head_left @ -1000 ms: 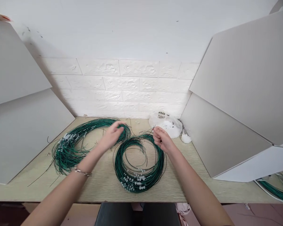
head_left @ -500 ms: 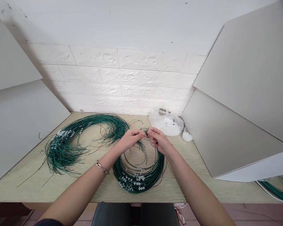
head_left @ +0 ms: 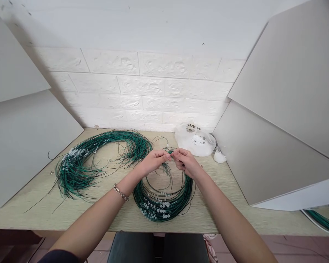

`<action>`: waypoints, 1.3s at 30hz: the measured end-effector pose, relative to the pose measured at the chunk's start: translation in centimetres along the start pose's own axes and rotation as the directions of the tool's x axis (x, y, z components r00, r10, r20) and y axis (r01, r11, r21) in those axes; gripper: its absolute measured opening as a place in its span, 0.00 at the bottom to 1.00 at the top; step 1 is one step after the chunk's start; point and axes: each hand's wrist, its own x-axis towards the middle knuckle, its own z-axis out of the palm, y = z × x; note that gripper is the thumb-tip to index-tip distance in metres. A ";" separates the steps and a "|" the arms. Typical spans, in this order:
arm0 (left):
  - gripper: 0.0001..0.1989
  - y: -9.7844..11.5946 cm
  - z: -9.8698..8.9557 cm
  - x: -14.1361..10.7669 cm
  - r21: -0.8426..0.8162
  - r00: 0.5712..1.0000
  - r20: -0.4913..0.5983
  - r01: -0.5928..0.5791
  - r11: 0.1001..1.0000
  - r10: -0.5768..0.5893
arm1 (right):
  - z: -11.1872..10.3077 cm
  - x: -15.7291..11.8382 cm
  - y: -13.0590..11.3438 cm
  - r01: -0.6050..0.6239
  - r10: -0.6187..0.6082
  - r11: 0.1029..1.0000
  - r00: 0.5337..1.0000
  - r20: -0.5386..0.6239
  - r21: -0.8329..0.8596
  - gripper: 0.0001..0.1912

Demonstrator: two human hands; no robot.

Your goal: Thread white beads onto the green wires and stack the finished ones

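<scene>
My left hand (head_left: 156,160) and my right hand (head_left: 185,160) meet above the far side of a round coil of green wires (head_left: 178,201). Each pinches thumb against fingers around thin green wire ends, which are too small to follow between the fingertips. White beads or connectors (head_left: 161,210) cluster on the coil's near side. To the left lies a second, looser bundle of green wires (head_left: 74,179) with white pieces (head_left: 76,155) along it and frayed-looking ends spread over the table.
A clear plastic bag (head_left: 194,140) holding small white pieces lies behind my right hand, beside a small white bundle (head_left: 219,156). Grey panels (head_left: 285,135) stand at both sides. A brick-patterned wall (head_left: 150,86) closes the back. More green wires (head_left: 323,221) lie at far right.
The camera view has shifted slightly, so the scene sits a little higher and to the right. My fingertips have come slightly closer together, still pinching.
</scene>
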 end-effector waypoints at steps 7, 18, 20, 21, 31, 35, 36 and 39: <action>0.17 0.3 0.2 -0.3 -0.143 0.999 0.048 0.017 0.990 -0.010 | 0.1 -0.1 -0.1 0.026 -0.025 0.999 1.000 0.018 -0.043 0.14; 0.17 -0.1 -0.3 -0.3 -0.133 0.983 0.182 0.049 0.990 -0.024 | 0.3 -0.3 0.0 -0.007 0.006 1.000 0.999 0.048 0.027 0.14; 0.17 -0.1 -0.3 -0.3 -0.120 0.980 0.197 0.050 0.991 -0.026 | 0.3 -0.3 0.0 -0.013 0.010 0.999 0.999 0.054 0.051 0.14; 0.17 -0.1 -0.3 -0.3 -0.113 0.979 0.204 0.051 0.992 -0.027 | 0.3 -0.3 0.0 -0.017 0.014 0.998 0.998 0.055 0.060 0.14; 0.18 0.0 -0.4 -0.2 0.109 0.999 -0.018 0.034 0.993 -0.033 | 0.3 -0.2 -0.2 -0.020 0.021 0.999 1.000 -0.017 0.033 0.14; 0.18 -0.1 -0.3 0.0 0.092 0.993 -0.115 0.016 0.996 -0.006 | 0.4 -0.2 -0.2 -0.021 0.021 1.000 1.000 -0.010 0.003 0.13; 0.18 -0.1 -0.2 0.0 0.088 0.993 -0.120 0.014 0.996 -0.003 | 0.5 -0.2 -0.2 -0.018 0.018 1.000 1.000 -0.008 0.001 0.12; 0.18 -0.1 -0.1 -0.1 0.081 0.993 -0.116 0.023 0.996 -0.013 | 0.4 -0.2 -0.3 -0.019 0.019 1.000 1.000 -0.001 -0.001 0.12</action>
